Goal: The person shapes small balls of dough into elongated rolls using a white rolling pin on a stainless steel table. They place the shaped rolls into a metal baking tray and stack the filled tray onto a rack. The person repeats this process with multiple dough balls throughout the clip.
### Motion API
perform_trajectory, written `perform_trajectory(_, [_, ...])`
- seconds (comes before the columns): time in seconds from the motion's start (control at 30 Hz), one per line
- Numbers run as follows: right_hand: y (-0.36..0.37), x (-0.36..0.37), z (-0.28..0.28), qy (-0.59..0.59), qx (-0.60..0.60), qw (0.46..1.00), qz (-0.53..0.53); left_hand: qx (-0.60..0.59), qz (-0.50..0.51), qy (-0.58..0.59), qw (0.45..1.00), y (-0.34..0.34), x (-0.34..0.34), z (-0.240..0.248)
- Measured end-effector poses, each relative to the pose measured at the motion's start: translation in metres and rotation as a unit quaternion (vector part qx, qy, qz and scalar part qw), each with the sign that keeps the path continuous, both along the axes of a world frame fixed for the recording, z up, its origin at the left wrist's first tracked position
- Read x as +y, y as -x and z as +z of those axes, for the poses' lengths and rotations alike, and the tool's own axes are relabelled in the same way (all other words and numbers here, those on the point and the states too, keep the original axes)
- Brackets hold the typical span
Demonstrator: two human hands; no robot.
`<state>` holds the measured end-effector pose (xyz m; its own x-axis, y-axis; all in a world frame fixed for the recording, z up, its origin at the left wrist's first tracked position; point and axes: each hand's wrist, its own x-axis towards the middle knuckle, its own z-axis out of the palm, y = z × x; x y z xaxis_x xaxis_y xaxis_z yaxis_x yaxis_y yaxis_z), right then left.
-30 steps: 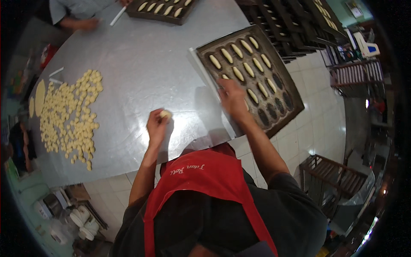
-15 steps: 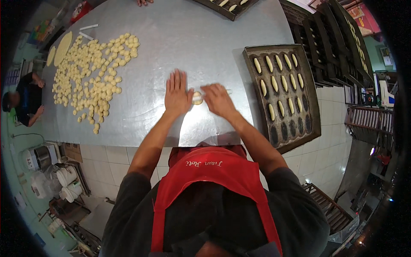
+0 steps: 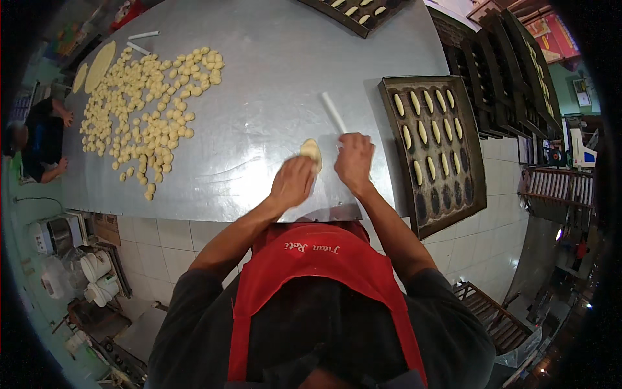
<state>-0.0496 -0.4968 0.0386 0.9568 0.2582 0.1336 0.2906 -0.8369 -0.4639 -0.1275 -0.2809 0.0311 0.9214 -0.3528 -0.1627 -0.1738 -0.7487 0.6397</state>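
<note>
On the steel table in front of me lies a small flattened oval of dough (image 3: 311, 150). My left hand (image 3: 293, 181) is at its near left edge, slightly blurred, with the fingers bent together onto the dough. To the right, my right hand (image 3: 354, 163) is closed around a thin white rolling pin (image 3: 333, 111), which points away from me and to the left. A dark baking tray (image 3: 428, 194) on the right holds rows of slim dough rolls, with bare hollows at its near end.
Many small dough balls (image 3: 155, 139) are spread over the left of the table (image 3: 259, 84). Behind them are dough sheets (image 3: 100, 67) and white rods (image 3: 144, 34). Another tray (image 3: 363, 29) stands at the far edge, stacked trays (image 3: 499, 71) at right. A person (image 3: 45, 139) is at the left edge.
My right hand has swung the rolling pin off the dough to the right, turning it to point away. My left hand has gone from flat and spread to bent over the dough, now longer.
</note>
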Motion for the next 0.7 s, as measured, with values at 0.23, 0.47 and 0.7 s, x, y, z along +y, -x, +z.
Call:
perform_trajectory(0.23, [0.045,0.000,-0.030,-0.025,-0.114,0.965,0.235,-0.187,-0.010,0.020,0.982,0.017,0.014,-0.025])
perform_trajectory(0.47, [-0.043,0.081,-0.004,0.031,0.208,0.973,0.099,-0.117,0.026,0.099,0.988,0.010,0.014,0.018])
perform_trajectory(0.7, [0.070,0.085,-0.016,0.098,-0.004,0.982,0.162,-0.201,0.368,0.029,0.908,0.016,0.179,-0.008])
